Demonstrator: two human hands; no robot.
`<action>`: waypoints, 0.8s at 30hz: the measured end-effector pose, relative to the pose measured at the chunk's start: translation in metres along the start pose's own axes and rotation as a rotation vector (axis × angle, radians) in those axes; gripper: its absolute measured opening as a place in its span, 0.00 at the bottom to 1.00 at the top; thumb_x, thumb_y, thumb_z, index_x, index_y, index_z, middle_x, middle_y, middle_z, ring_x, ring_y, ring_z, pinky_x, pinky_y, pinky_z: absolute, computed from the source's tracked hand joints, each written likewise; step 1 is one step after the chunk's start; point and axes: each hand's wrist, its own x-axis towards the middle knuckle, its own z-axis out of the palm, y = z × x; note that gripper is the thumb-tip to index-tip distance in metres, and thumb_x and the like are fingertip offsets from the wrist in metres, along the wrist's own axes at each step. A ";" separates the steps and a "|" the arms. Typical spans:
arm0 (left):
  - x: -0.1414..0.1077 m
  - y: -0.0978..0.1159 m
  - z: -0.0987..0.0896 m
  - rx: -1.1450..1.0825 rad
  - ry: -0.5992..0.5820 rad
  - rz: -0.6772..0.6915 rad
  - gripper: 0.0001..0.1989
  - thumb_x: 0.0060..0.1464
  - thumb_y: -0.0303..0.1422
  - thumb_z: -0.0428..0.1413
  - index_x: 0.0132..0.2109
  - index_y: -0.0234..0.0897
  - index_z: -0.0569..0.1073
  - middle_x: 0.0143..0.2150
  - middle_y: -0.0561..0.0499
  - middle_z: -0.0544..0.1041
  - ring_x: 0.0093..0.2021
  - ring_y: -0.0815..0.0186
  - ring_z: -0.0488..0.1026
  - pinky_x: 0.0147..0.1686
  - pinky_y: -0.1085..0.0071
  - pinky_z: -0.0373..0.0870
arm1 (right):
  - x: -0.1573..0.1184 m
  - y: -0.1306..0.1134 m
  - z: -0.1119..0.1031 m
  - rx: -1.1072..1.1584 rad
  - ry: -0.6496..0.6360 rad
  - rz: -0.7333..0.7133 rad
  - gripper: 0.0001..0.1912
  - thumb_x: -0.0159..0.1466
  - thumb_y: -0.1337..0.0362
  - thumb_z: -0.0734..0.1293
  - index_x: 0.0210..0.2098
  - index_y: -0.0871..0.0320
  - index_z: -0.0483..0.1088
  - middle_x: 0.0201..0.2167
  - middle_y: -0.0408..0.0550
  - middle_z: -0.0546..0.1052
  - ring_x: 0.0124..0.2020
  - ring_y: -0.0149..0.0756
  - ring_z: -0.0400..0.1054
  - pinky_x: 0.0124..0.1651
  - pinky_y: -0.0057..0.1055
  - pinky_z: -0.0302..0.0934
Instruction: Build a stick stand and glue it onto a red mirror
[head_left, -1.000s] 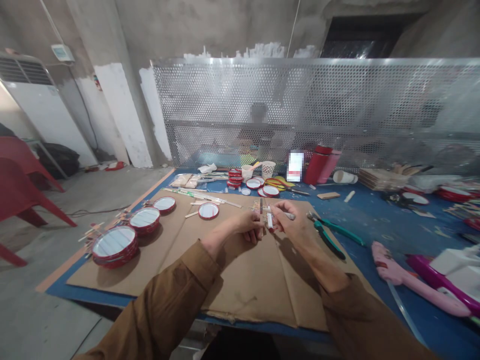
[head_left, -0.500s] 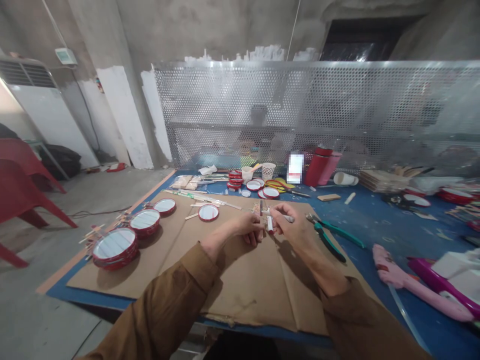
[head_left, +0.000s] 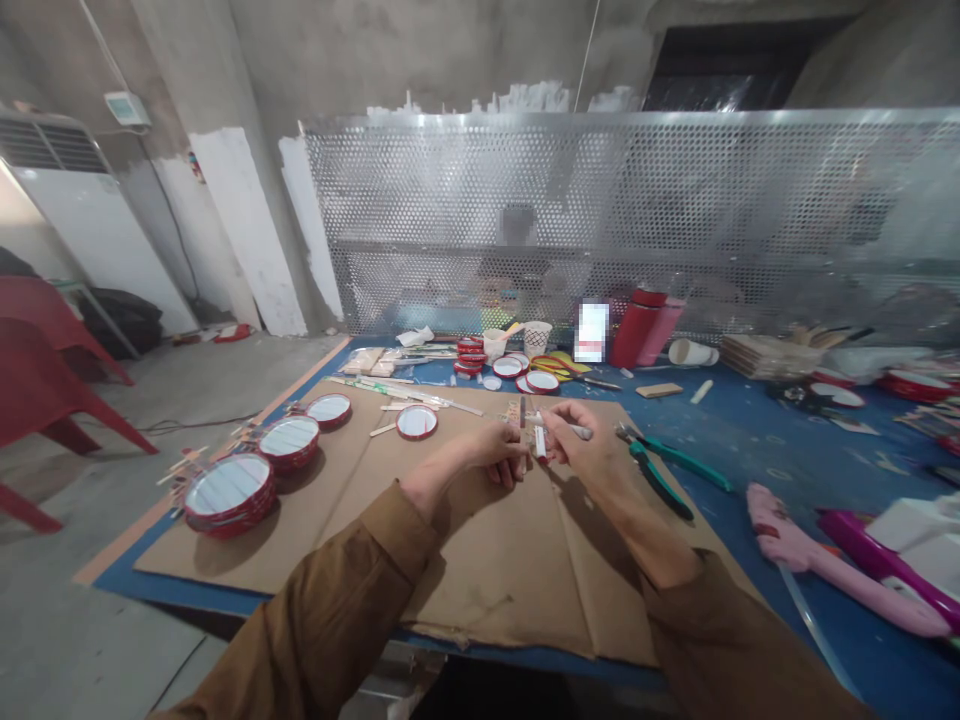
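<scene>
Hands at work in the middle of the view, which serves as the centre of the clock, are close together over a flat brown cardboard sheet (head_left: 510,580) on a blue worktop (head_left: 750,440). Left hand (head_left: 502,455): fingers curled in, gripping a narrow dark flat strip (head_left: 523,412) that stands up between the two hands. Right hand (head_left: 576,435): thumb and fingers pinched around a slim pen-like item with a grey end (head_left: 583,433). Between them is a small white piece with a red lower end (head_left: 541,444); which hand supports it cannot be told. Both sleeves are brown.

Towards nine o'clock, three red-rimmed round pieces with pale tops (head_left: 289,440) line the cardboard's edge, thin sticks jutting from them. Nearer, between nine and ten, lies a single flat white disc with a red rim (head_left: 417,422). Green-handled pliers (head_left: 664,475) rest at three o'clock, a pink glue gun (head_left: 832,570) near four. Two patterned paper cups (head_left: 537,340) stand at twelve, a red cylindrical bottle (head_left: 636,330) between one and two.
</scene>
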 end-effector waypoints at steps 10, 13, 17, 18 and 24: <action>0.006 -0.011 0.000 -0.051 0.019 0.025 0.13 0.62 0.35 0.47 0.35 0.31 0.71 0.23 0.52 0.73 0.17 0.72 0.70 0.20 0.77 0.66 | 0.014 0.014 -0.015 0.037 0.242 0.035 0.15 0.58 0.50 0.65 0.31 0.57 0.68 0.19 0.39 0.68 0.17 0.28 0.60 0.21 0.26 0.56; 0.004 -0.011 -0.001 -0.039 0.016 0.019 0.13 0.62 0.34 0.46 0.36 0.31 0.71 0.22 0.53 0.72 0.17 0.72 0.70 0.21 0.77 0.66 | 0.019 0.018 -0.025 -0.158 0.168 0.074 0.14 0.55 0.53 0.65 0.32 0.57 0.70 0.21 0.42 0.71 0.19 0.32 0.64 0.25 0.29 0.59; 0.002 -0.010 -0.001 -0.084 0.017 0.002 0.15 0.61 0.39 0.49 0.37 0.31 0.72 0.24 0.53 0.73 0.18 0.72 0.71 0.22 0.77 0.67 | 0.022 0.019 -0.032 -0.261 0.160 0.057 0.13 0.53 0.53 0.65 0.32 0.56 0.72 0.28 0.47 0.77 0.23 0.34 0.67 0.28 0.31 0.60; 0.002 -0.010 0.000 -0.100 0.018 0.002 0.16 0.60 0.41 0.50 0.37 0.30 0.72 0.25 0.52 0.74 0.19 0.72 0.71 0.22 0.77 0.67 | 0.022 0.019 -0.032 -0.248 0.170 0.047 0.13 0.53 0.53 0.65 0.31 0.56 0.72 0.30 0.48 0.77 0.24 0.35 0.67 0.28 0.31 0.61; 0.002 -0.011 0.001 -0.128 0.025 -0.017 0.15 0.59 0.41 0.52 0.35 0.30 0.71 0.25 0.53 0.73 0.18 0.74 0.71 0.21 0.80 0.65 | 0.019 0.013 -0.027 -0.063 0.168 0.079 0.20 0.52 0.49 0.67 0.36 0.57 0.71 0.27 0.45 0.75 0.25 0.34 0.66 0.26 0.30 0.62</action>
